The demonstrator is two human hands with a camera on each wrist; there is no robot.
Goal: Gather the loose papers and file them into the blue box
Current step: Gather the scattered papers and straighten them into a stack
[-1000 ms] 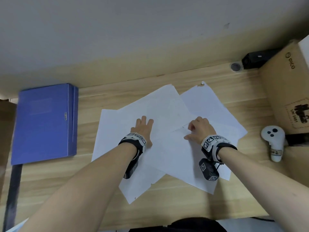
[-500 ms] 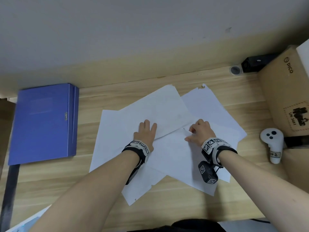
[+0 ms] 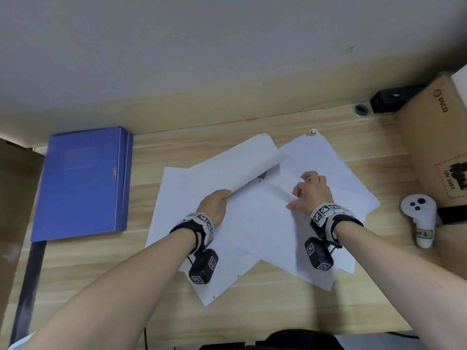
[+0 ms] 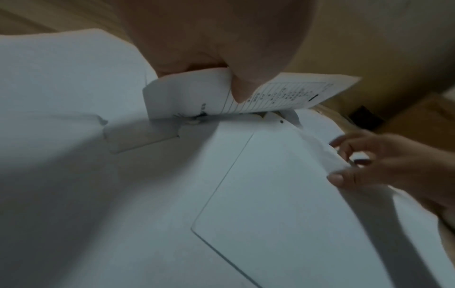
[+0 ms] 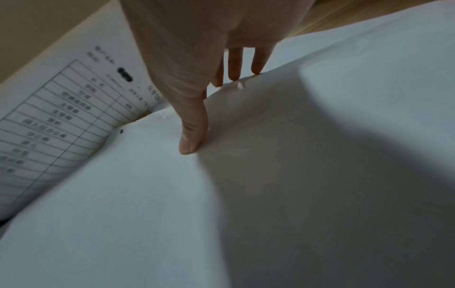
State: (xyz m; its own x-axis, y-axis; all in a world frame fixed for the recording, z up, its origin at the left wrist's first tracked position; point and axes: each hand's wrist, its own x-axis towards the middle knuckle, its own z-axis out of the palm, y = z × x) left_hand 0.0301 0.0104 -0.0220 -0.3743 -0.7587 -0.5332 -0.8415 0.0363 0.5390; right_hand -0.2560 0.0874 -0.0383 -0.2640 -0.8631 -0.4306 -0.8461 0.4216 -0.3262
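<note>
From the head view, my left hand [image 3: 213, 204] pinches the near edge of one sheet [image 3: 227, 168] and peels it up so it comes free of the loose papers [image 3: 265, 223] spread mid-counter [image 3: 278, 311]. My right hand [image 3: 312, 193], fingers relaxed, steadies the rest. The blue box [image 3: 80, 183] lies closed, far left.

From the left wrist, my thumb [image 4: 242, 85] clamps that printed sheet; its text is blurred.

From the right wrist, my fingertips [image 5: 189, 144] press blank paper; shadow hides the right.
</note>
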